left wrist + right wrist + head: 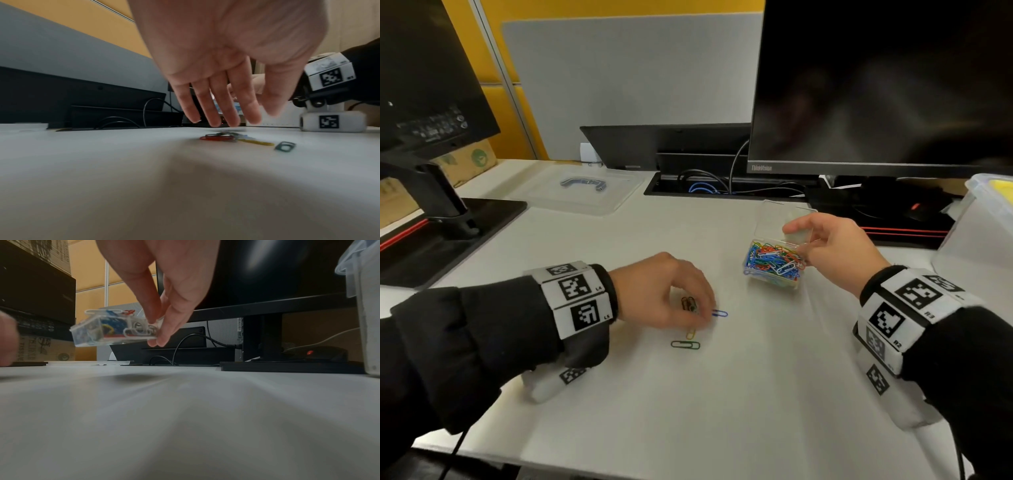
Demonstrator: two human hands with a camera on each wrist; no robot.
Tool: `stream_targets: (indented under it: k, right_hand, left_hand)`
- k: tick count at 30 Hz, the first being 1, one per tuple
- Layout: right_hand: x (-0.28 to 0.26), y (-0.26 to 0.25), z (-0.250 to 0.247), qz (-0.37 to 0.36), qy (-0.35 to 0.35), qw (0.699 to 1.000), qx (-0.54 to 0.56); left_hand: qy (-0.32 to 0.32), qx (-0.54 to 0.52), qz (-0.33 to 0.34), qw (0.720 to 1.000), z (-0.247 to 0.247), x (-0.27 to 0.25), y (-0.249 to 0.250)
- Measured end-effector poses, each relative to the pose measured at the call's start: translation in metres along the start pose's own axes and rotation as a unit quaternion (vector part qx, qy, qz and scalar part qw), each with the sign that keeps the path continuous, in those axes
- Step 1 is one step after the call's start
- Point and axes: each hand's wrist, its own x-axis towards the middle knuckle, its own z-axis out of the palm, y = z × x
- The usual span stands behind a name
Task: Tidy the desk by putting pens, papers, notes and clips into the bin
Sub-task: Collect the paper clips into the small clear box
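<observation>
1. White tabletop backed by a grey partition panel and yellow wall; a dark monitor stands at the right rear, a second dark screen on its stand at the left.
2. Rear centre: an open cable tray with black and blue leads. To its left a clear plastic lid lies flat on the tabletop.
3. Far right edge: a translucent bin, with something yellow showing at its top.
4. Right hand: fingers pinch the near end of a small clear box filled with coloured paper clips, its hinged lid standing open. The right wrist view shows the box lifted clear of the tabletop and tilted.
5. Left hand: hovers over a small cluster of loose clips. The left wrist view shows the fingers extended and relaxed, just above the clips, grasping nothing.
6. Loose items on the tabletop: a blue clip just beyond the left fingertips, a yellow clip and a green clip just nearer the person. All lie well apart from the bin.
7. Obstructions: the left hand partly hides the red and dark clips beneath it in the head view; the box sits between the loose clips and the bin.
</observation>
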Motion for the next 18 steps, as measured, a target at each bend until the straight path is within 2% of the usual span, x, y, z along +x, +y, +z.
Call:
stream_targets:
  k: [2, 6, 12, 18]
  right_hand:
    - [0.0000, -0.0010, 0.0000, 0.001, -0.004, 1.000, 0.001]
    - [0.0001, -0.0006, -0.0002, 0.002, -0.005, 1.000, -0.001]
    - [0.0003, -0.0001, 0.0005, -0.003, -0.003, 1.000, 0.004]
    - [0.0013, 0.0009, 0.0016, 0.000, -0.006, 1.000, 0.006]
  left_hand:
    - [-0.004, 0.016, -0.029, 0.999, -0.0032, -0.0037, -0.0009]
    - [-0.107, 0.078, -0.073, 0.989, 0.0000, -0.0061, -0.0012]
    - [-0.061, -0.025, -0.085, 0.994, -0.0018, -0.0041, -0.0063]
    - [-0.042, -0.010, -0.104, 0.994, -0.0015, 0.0011, -0.0080]
